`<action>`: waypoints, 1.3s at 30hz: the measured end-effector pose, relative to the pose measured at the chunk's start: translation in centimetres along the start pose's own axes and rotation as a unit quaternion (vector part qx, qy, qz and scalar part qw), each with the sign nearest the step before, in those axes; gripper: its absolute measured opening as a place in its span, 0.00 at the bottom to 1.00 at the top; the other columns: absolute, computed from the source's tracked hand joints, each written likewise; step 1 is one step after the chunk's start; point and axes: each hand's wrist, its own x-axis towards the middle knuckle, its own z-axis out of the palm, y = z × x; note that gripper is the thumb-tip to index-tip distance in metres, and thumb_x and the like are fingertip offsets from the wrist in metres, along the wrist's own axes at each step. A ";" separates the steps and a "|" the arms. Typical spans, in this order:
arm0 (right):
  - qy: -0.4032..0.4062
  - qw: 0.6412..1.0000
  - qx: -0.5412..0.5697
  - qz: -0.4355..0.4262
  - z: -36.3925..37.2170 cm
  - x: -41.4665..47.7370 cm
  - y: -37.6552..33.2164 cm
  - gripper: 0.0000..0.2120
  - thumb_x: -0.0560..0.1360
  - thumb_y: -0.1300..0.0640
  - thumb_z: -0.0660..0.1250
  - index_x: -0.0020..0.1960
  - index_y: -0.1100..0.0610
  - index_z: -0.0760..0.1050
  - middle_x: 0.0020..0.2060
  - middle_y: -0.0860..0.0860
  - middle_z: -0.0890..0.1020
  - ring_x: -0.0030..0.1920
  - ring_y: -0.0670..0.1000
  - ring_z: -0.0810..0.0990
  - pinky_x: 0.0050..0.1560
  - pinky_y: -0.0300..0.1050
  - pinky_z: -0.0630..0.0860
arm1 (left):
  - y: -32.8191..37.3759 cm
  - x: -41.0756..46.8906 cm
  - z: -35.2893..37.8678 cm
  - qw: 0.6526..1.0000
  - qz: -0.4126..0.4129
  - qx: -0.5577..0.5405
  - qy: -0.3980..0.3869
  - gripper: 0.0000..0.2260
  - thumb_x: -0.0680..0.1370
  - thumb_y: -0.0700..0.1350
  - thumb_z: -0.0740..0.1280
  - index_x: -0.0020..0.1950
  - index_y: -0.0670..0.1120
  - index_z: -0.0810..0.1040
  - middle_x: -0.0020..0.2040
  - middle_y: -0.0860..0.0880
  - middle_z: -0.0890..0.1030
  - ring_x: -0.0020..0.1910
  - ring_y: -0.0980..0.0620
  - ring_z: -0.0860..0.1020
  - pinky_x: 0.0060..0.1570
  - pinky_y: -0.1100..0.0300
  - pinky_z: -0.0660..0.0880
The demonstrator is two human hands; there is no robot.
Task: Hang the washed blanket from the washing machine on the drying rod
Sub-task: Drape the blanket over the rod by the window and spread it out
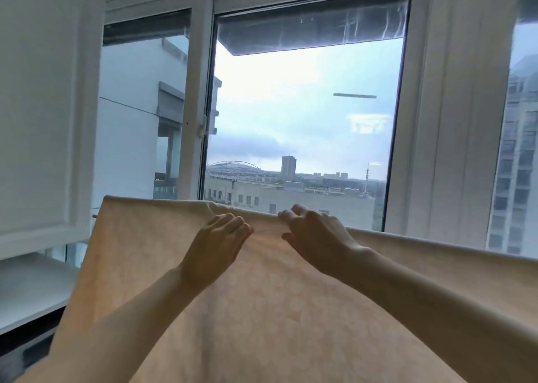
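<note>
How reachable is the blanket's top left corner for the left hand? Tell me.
Probably yes: the left hand grips the blanket at its top edge, and the corner lies further left along it, nothing between.

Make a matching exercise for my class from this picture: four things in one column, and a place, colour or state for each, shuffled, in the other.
Things:
1 blanket
2 window
3 cabinet
4 right hand

Descriptions:
A white, at far left
B grips the blanket's top edge
C beige, spread across the foreground
D behind the blanket, with a city view

Pairs: 1-C, 2-D, 3-A, 4-B
</note>
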 end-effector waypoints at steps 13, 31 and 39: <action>0.119 0.987 -0.093 0.064 5.7 4.2 -3.4 0.30 0.69 0.70 0.67 0.67 0.48 0.74 0.42 0.49 0.81 0.38 0.53 0.82 0.35 0.48 0.78 | -11.4 -2.1 -1.9 0.991 -0.099 -0.089 -0.015 0.06 0.80 0.44 0.64 0.52 0.45 0.79 0.48 0.50 0.81 0.49 0.52 0.79 0.51 0.54 0.77; 0.060 0.996 -0.018 0.070 7.2 11.0 -10.2 0.13 0.80 0.50 0.62 0.61 0.52 0.75 0.48 0.50 0.80 0.43 0.53 0.82 0.43 0.48 0.79 | -23.1 -6.7 -2.2 0.961 -0.178 -0.203 -0.052 0.09 0.74 0.46 0.69 0.52 0.44 0.84 0.42 0.52 0.83 0.39 0.59 0.79 0.44 0.67 0.78; 0.056 0.996 0.052 0.054 8.6 14.4 -12.1 0.12 0.80 0.53 0.61 0.57 0.58 0.77 0.48 0.53 0.79 0.42 0.54 0.82 0.45 0.52 0.80 | -24.1 -9.2 -4.1 0.994 -0.084 -0.032 -0.062 0.11 0.78 0.47 0.63 0.45 0.43 0.82 0.39 0.49 0.82 0.37 0.50 0.80 0.38 0.58 0.78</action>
